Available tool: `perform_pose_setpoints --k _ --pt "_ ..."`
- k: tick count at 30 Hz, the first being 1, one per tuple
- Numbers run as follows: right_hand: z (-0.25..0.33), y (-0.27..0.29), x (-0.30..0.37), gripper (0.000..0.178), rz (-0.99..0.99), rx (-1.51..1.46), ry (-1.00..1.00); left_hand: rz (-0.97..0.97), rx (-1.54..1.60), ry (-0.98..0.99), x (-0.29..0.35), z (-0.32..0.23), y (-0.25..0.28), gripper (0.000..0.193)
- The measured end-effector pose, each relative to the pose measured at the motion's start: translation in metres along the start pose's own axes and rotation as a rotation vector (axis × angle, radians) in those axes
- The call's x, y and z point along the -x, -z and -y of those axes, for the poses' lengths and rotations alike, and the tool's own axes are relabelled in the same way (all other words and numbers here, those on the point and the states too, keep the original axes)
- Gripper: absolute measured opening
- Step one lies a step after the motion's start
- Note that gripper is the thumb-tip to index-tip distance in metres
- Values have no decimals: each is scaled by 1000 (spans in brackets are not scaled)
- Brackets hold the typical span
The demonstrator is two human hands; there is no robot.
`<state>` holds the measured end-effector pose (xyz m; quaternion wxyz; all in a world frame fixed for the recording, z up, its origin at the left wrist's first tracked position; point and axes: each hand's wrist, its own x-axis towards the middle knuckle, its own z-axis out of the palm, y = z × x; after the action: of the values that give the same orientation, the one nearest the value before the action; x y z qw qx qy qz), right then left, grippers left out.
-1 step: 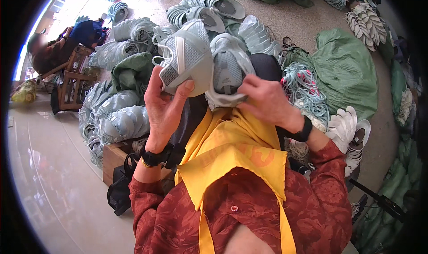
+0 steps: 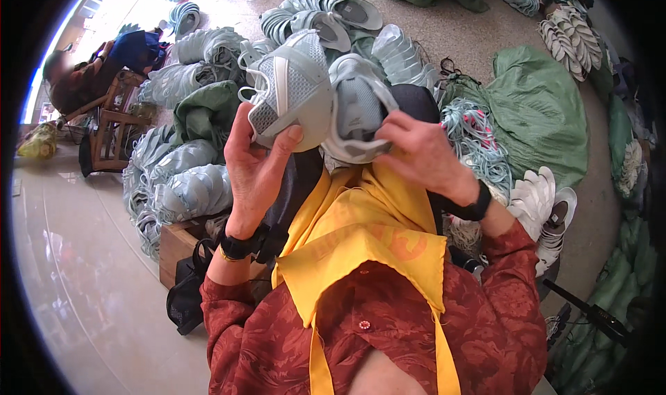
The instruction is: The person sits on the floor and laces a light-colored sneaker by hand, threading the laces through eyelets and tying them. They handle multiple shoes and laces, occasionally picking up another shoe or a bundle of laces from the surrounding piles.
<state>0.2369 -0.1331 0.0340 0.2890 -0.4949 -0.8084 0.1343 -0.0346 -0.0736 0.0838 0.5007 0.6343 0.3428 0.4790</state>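
Before my lap, my left hand (image 2: 257, 152) is closed on a pale grey-green mesh shoe upper (image 2: 291, 83), thumb on its smooth side and fingers behind. Loose white lace loops stick out at its left. Against it on the right sits a second shoe upper (image 2: 357, 104), its opening facing up and its grey lining showing. My right hand (image 2: 423, 152) pinches the rim of that second upper at its near right edge. Its fingertips are slightly blurred. Whether the two uppers are joined, I cannot tell.
Piles of nested shoe uppers (image 2: 191, 180) lie at the left and ahead. A green sack (image 2: 541, 110) and a tangle of light-blue laces (image 2: 472, 128) are at the right. White uppers (image 2: 534, 201) lie beside my right arm. A person (image 2: 76, 83) sits far left near a wooden chair (image 2: 114, 131).
My right hand has shifted slightly to the right with the pinched rim, and the second upper's opening is spread a little wider. My left hand stays in place.
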Motion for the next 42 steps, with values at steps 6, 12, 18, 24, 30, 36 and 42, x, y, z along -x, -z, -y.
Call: perform_pose_setpoints --k 6,12,18,24,30,36,42 --pt "-43 58 15 30 -315 -682 -375 -32 64 4 -7 -11 3 34" --pt "-93 95 50 34 -814 -1183 -646 -153 132 10 -27 -29 13 33" --pt "-176 118 114 28 -1070 -1397 -275 -98 134 -15 -29 -23 30 36" --pt "-181 96 120 17 -944 -1936 -271 97 -206 -10 3 2 2 43" --pt "-161 76 106 17 -954 -1965 -291 408 -642 -277 14 32 -19 32" --pt "-133 67 90 43 -916 -1726 -332 590 -827 -328 15 54 -35 36" --pt "-95 37 71 44 -793 -1294 -420 680 -886 -347 -3 68 -50 35"
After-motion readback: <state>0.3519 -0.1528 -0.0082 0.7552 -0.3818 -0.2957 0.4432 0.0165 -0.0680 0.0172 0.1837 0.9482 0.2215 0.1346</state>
